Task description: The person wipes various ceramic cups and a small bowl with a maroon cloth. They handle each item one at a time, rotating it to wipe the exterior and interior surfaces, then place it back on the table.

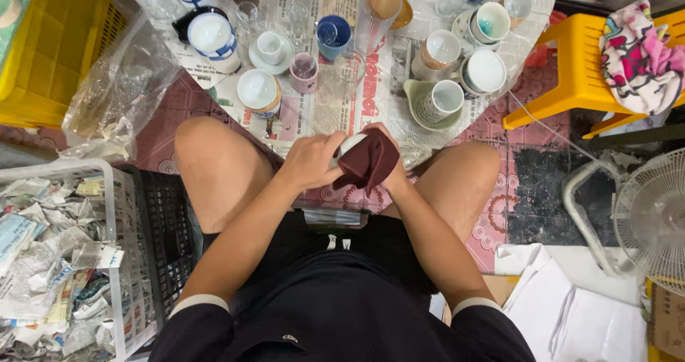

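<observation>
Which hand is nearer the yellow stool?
Right. The right hand, mostly under the dark red cloth, sits on the side toward the yellow stool. The left hand is farther off, on the other side of the white cup.

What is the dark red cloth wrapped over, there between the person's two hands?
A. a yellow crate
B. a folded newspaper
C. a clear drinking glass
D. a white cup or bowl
D: a rounded white rim of a cup or bowl peeks out from under the dark red cloth, with the left hand gripping it and the right hand mostly hidden behind the cloth.
</observation>
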